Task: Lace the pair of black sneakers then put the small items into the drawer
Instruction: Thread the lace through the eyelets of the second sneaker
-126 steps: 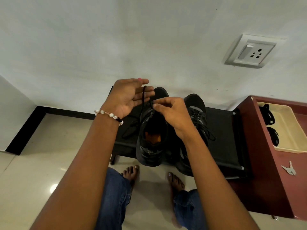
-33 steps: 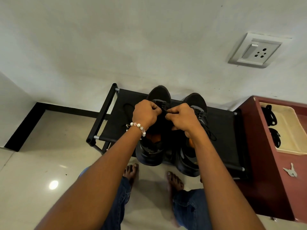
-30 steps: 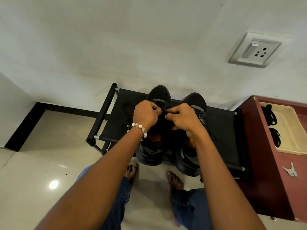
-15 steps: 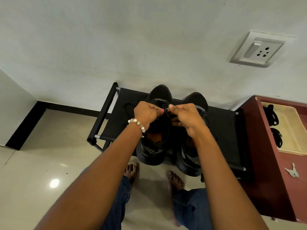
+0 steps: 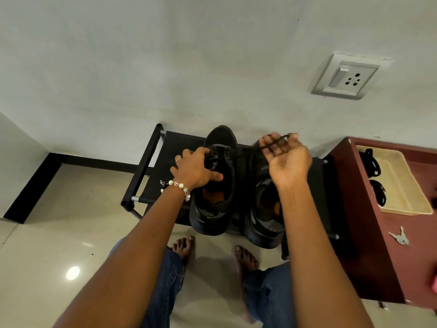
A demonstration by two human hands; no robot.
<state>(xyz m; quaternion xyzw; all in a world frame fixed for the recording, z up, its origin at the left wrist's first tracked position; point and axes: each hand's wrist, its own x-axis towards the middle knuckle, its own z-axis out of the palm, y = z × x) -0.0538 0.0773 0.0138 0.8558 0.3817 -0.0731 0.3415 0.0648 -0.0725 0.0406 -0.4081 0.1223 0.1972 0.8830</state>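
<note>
**Our two hands at work**

Our left hand (image 5: 196, 169) curls its fingers down, gripping the left sneaker (image 5: 214, 185). Our right hand (image 5: 285, 157) lifts palm-up, farther right, fingers loosely bent with the lace (image 5: 275, 144) pinched across them.

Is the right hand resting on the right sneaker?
No, the right hand is raised above it, pulling the black lace up from the left sneaker.

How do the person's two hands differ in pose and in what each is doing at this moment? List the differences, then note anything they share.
1. The left hand is palm down, gripping the left sneaker; the right hand is raised, palm up.
2. The left hand steadies the sneaker's tongue area; the right hand draws the black lace across its fingers, pulled taut from that sneaker.
3. Only the left wrist wears a beaded bracelet.

Both work on the same sneaker.
</note>
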